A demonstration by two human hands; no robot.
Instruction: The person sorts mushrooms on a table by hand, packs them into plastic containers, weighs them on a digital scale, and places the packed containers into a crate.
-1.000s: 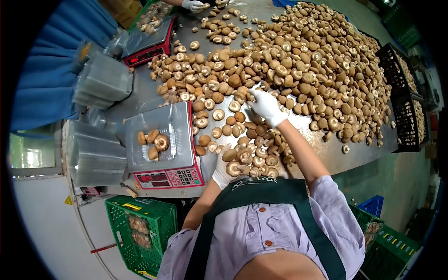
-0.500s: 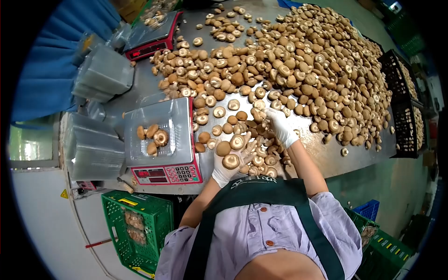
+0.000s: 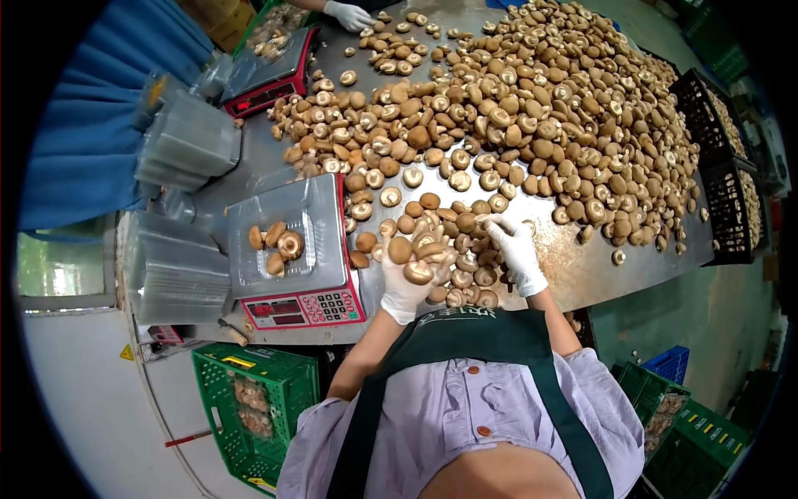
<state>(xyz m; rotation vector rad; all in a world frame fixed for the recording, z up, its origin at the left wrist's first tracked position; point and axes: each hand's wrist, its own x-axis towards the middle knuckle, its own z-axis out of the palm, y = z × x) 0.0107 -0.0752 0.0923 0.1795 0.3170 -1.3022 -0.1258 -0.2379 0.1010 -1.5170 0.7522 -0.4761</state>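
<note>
At the left, clear tubs stand in a stack, likely to save room. Next is a scale, with its buttons facing the person, so they should be easy to read and press. A clear tray sits on it, and its sides may keep the four mushrooms inside from rolling off. The left hand is half curled, like a bowl, and holds a few mushrooms; that shape should help stop them falling. The right hand has bent fingers at the edge of a small pile. I cannot tell if it has hold of one. The pile is close to both hands, so the arms need not stretch. The big heap spreads over the far right.

The table is shiny grey metal, with brown crumbs near the right hand. Around it, from the left, are a blue curtain, a window, a white wall, a green crate low down, another person's gloved hand at the far side, a green floor and black crates with mushrooms.
</note>
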